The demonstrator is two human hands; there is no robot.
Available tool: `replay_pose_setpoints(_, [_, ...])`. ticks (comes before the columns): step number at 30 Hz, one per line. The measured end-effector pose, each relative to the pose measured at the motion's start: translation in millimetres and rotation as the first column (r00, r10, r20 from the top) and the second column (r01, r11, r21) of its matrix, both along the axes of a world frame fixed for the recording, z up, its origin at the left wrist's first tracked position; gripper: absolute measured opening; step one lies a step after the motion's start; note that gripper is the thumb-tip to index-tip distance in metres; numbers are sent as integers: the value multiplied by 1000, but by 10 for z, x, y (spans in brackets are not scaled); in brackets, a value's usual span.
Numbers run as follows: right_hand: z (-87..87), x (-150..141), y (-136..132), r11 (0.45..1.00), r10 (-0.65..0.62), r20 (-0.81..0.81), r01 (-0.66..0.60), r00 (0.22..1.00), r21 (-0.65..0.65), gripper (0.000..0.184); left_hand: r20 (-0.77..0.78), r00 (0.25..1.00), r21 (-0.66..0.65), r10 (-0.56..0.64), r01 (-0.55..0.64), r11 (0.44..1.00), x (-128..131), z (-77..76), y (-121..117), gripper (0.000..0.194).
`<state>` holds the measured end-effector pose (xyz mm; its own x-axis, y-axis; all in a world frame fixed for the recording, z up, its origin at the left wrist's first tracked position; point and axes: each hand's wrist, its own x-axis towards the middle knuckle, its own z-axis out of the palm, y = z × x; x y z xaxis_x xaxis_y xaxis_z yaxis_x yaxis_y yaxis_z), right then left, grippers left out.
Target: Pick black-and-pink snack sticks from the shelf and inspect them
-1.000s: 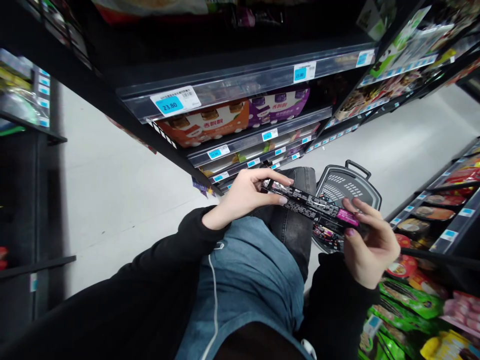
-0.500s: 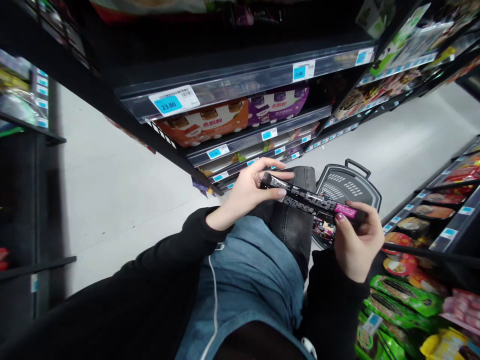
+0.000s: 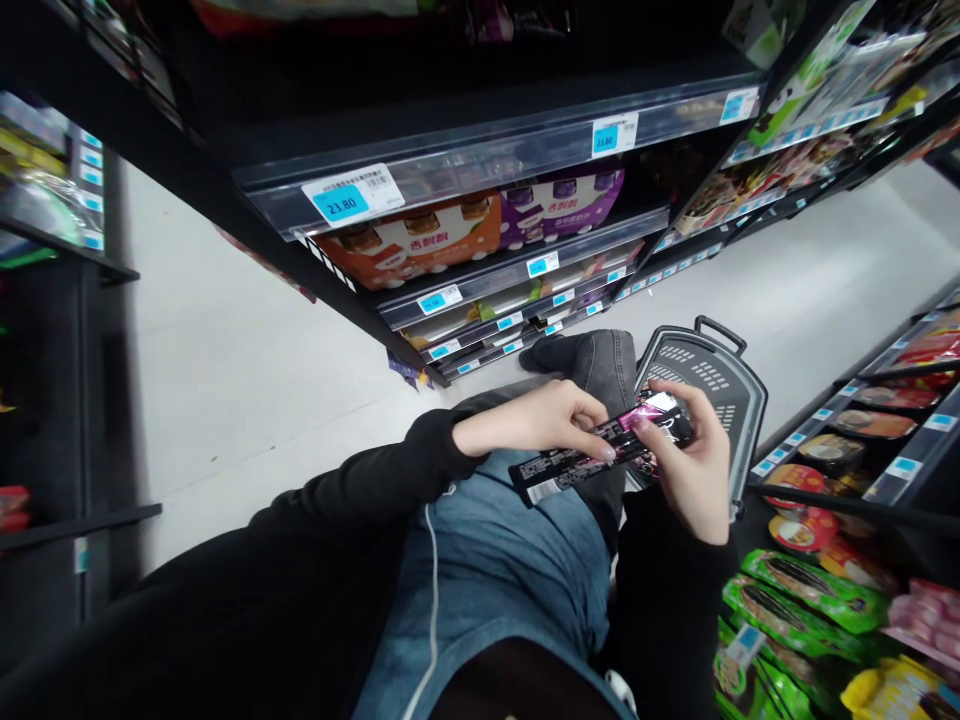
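A long, narrow black packet with fine white print, a barcode and a pink patch is held over my lap; its contents cannot be made out. My left hand is closed on the packet's middle, thumb on top. Around its far right end, by the pink patch, the fingers of my right hand are wrapped. Below and behind the right hand stands a grey-black shopping basket with a slotted wall and a handle. Some small dark packages inside it are mostly hidden by my hands.
A black shelf unit with price tags rises in front, holding orange and purple multipacks. To the right, a low shelf carries bowl-shaped packs and green bags. Another shelf edge stands at the left. Pale floor lies between.
The packet has turned so its left end now points down toward my lap and its barcode shows. My left hand has slid right and lower, nearer my right hand.
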<state>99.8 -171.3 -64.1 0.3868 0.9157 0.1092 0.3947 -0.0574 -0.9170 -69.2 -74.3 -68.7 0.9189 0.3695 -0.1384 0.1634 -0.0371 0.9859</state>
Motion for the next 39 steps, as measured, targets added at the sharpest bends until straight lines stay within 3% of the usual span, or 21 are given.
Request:
replay_pose_setpoints(6, [-32, 148, 54, 952, -273, -216, 296, 938, 82, 26, -20, 991, -103, -134, 131, 986, -22, -37, -4, 24])
replay_pose_setpoints(8, [-22, 218, 69, 937, -299, -295, 338, 908, 92, 28, -28, 990, -100, -141, 138, 985, -49, -42, -5, 21])
replay_pose_setpoints(12, [-68, 298, 98, 949, -243, -443, 306, 863, 75, 27, 0, 992, -155, -125, 124, 980, -64, -32, -4, 16])
replay_pose_setpoints(18, [-169, 296, 122, 961, -214, -581, 275, 785, 18, 21, 52, 985, -376, -163, 170, 911, -66, -47, 0, 24])
replay_pose_setpoints(30, [-267, 362, 120, 967, -212, -647, 254, 733, -29, 30, 33, 986, -423, -165, 163, 891, -114, -159, 60, 27])
replay_pose_setpoints(35, [-474, 607, -37, 974, -224, -547, 186, 806, -125, 34, 0, 1000, -471, -3, 2, 882, -41, -412, 129, 33])
replay_pose_setpoints(37, [-570, 745, -159, 962, -271, -479, 215, 835, -171, 37, -47, 985, -528, 168, -167, 833, 7, -515, 163, 31])
replay_pose_setpoints(39, [-686, 914, -306, 914, -407, -361, 375, 839, -157, 40, -77, 908, -530, 412, -388, 754, 39, -588, 205, 28])
